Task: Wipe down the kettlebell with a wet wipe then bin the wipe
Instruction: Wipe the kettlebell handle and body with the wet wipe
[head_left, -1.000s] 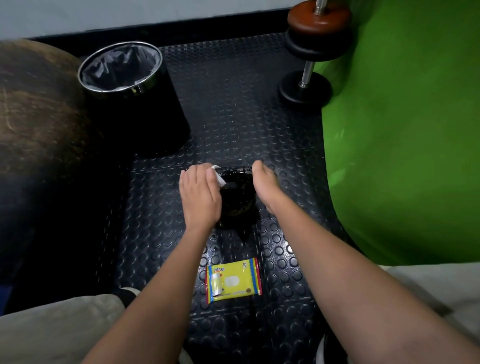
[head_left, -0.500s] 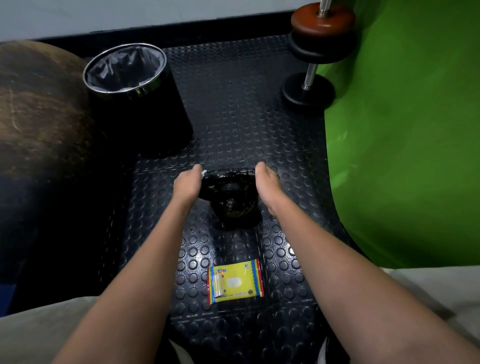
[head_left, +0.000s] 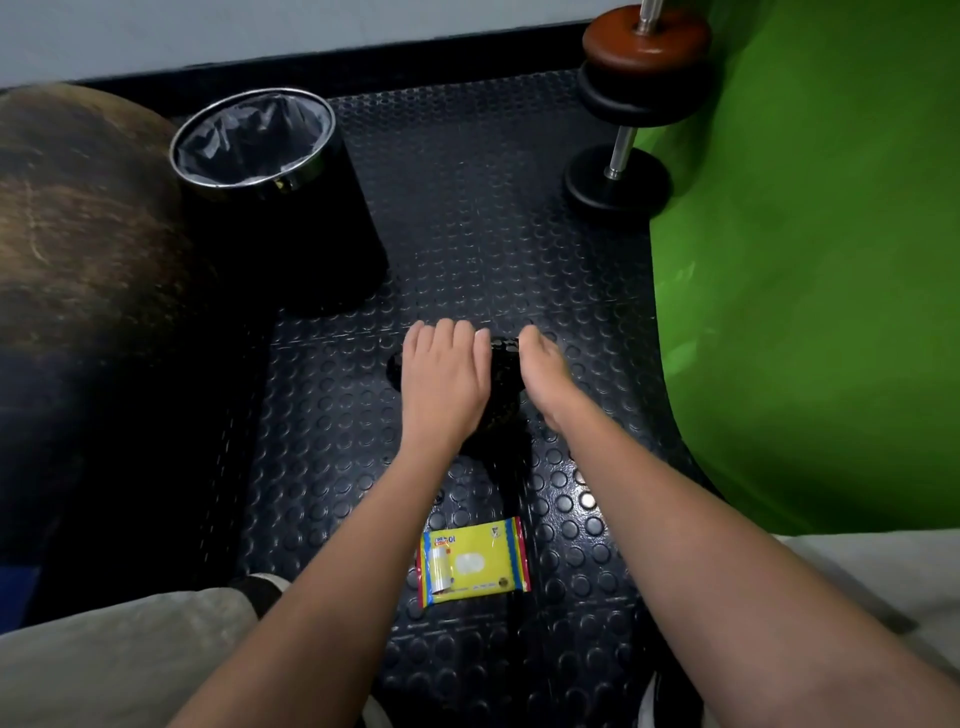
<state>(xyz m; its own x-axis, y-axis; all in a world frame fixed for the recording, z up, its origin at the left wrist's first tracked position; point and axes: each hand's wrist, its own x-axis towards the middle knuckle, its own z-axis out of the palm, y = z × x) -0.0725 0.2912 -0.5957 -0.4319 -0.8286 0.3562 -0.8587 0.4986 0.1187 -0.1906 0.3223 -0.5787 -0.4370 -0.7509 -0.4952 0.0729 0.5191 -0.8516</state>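
The kettlebell (head_left: 501, 384), black, round and shiny, sits on the bumpy rubber floor (head_left: 467, 218) between my hands. My left hand (head_left: 444, 382) lies flat on it, fingers together. My right hand (head_left: 543, 371) cups its side. The wipe is hidden.

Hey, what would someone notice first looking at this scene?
Two bare hands, left hand and right hand, pressed on a black kettlebell mid-floor. A bright green ball fills the right side, and a yellow wipes pack lies near the person. A lined bin stands far left.
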